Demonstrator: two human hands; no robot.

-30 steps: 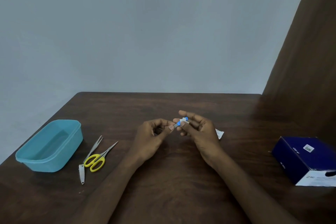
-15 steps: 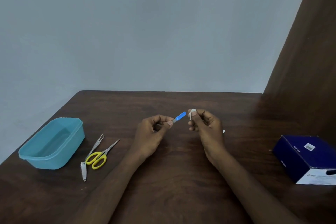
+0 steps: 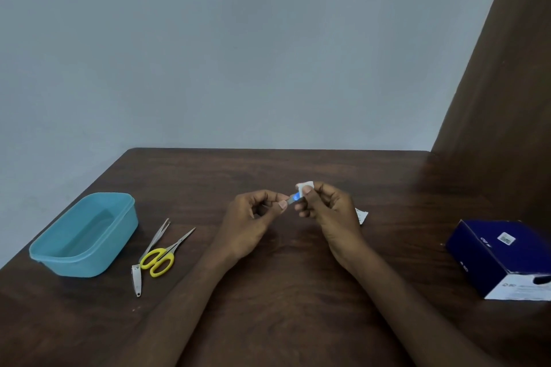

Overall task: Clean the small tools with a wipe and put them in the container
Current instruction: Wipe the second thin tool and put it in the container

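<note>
Above the tabletop [image 3: 268,292], the left hand [image 3: 253,220] pinches a small blue-tipped tool [image 3: 293,198], perhaps a file. The right hand [image 3: 328,211] pinches a white wipe [image 3: 305,188] against its tip. The teal container [image 3: 86,235] sits far left.

Left hand [image 3: 253,217] pinching a small blue-tipped tool [image 3: 293,198], its tip inside the right hand's [image 3: 331,211] folded white wipe [image 3: 305,188]

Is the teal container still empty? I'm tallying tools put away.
Empty. The teal container shows only its bare floor; scissors, tweezers and nail clipper lie beside it.
</note>
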